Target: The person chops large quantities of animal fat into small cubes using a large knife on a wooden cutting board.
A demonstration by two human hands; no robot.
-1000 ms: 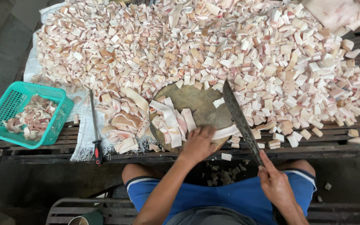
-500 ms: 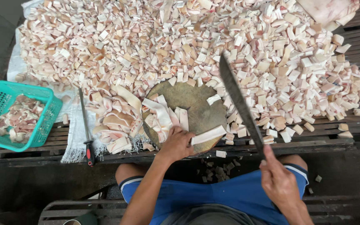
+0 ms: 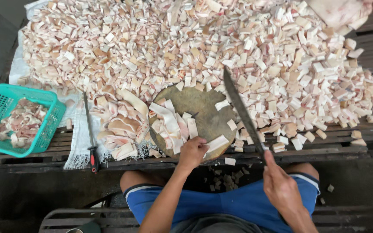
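A round wooden chopping block (image 3: 199,105) sits at the near edge of a slatted wooden table. My left hand (image 3: 192,152) presses down on a pale strip of pork skin (image 3: 216,143) at the block's near rim. More long strips (image 3: 169,123) lie on the block's left half. My right hand (image 3: 281,185) grips the handle of a long dark cleaver (image 3: 242,114), whose blade is raised and slants up-left over the block's right side. A huge heap of small cut pieces (image 3: 221,47) covers the table behind.
A teal plastic basket (image 3: 48,123) holding scraps stands at the left edge. A red-handled sharpening steel (image 3: 90,133) lies on a white cloth (image 3: 76,142) beside uncut curled skins (image 3: 121,125). Small bits litter the floor between my knees.
The cleaver has risen off the block's right edge and hangs in the air over it. My left hand has stayed on the strip at the near rim.
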